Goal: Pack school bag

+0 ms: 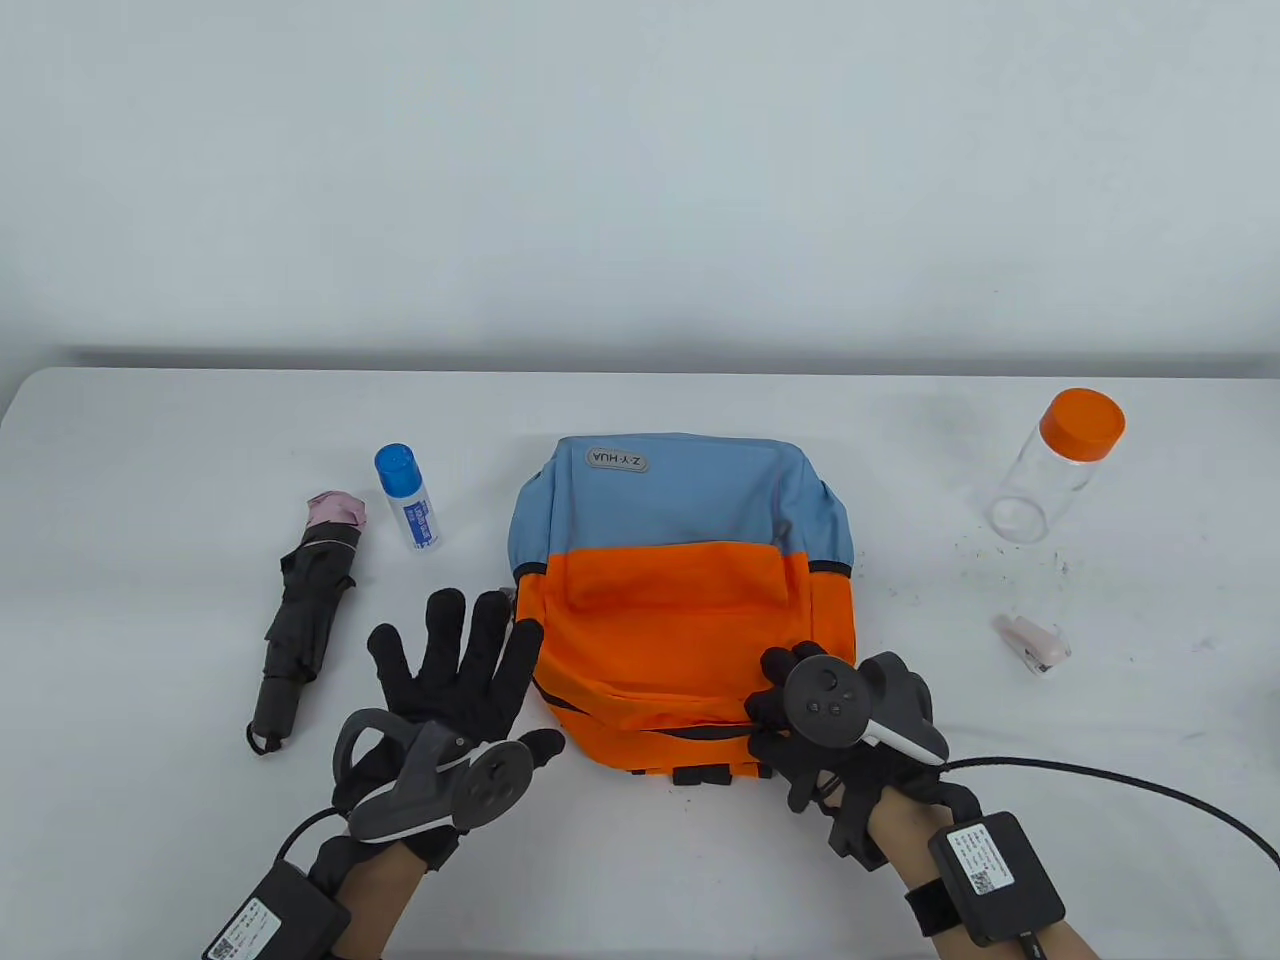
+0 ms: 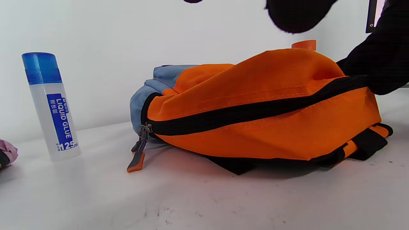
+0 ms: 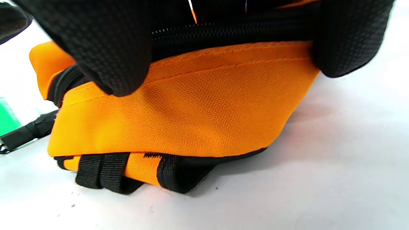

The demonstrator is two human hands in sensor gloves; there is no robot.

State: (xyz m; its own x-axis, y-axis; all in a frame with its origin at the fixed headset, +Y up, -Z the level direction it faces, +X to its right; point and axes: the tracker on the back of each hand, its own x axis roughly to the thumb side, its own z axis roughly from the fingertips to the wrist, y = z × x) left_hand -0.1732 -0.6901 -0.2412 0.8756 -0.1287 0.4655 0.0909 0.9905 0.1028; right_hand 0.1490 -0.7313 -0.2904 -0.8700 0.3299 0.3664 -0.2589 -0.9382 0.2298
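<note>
With the right hand (image 1: 845, 715) pinching the near right corner of the backpack (image 1: 680, 600) flat on the table and the left hand (image 1: 450, 680) spread, holding nothing, pin that corner and draw the zipper pull (image 2: 138, 156), far left of the grip, steadily along

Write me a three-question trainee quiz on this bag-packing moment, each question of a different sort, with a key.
1. True or false: the right hand grips the near right corner of the school bag.
2. Multiple choice: what stands upright to the left of the bag? A) the liquid glue bottle B) the folded umbrella C) the clear jar with the orange lid
3. Fill in: in the left wrist view, the zipper pull hangs at the bag's ___ end, with the main zipper closed along its length.

Key: 1 true. 2 A: the umbrella lies flat, the jar is to the right. 3 left. The left hand is spread open beside the bag.
</note>
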